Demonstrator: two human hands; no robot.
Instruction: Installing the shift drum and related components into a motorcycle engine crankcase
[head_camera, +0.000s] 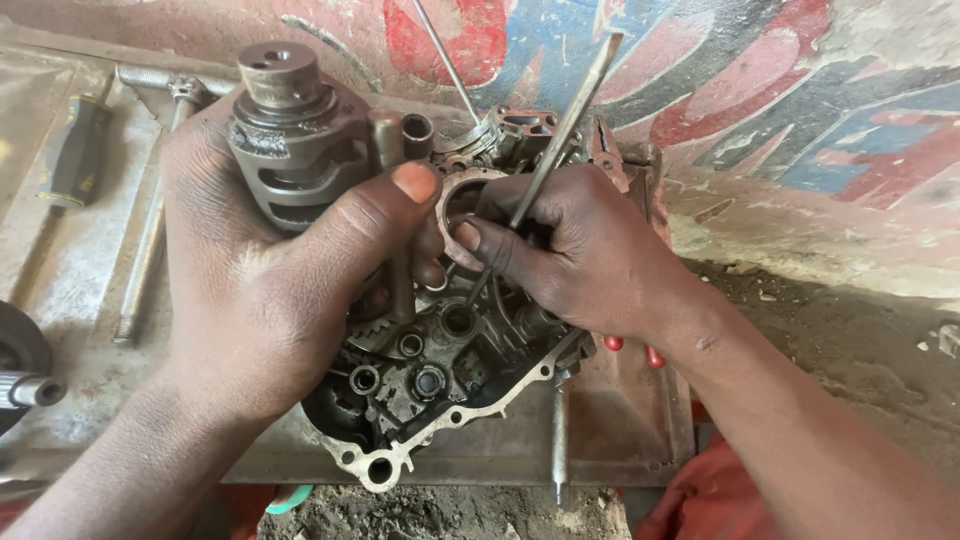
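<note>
Dirt floor, painted red-blue wall (760, 90) behind, metal tray (620, 420) as work surface. Engine crankcase half (440, 400) on tray, 6 o'clock edge nearest. Left hand (260, 290) at 9 o'clock, grip closed round grooved shift drum (295, 140), thumb across toward bearing ring (462, 215). Right hand (575, 250) at 3 o'clock, grip pinching thin metal rod (560, 140), tip down in case. Screwdriver (75, 150) and long socket bar (150, 230) far at 10 o'clock.

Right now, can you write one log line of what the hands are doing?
left hand: holds grooved metal drum | right hand: holds thin metal rod | under: engine case
</note>
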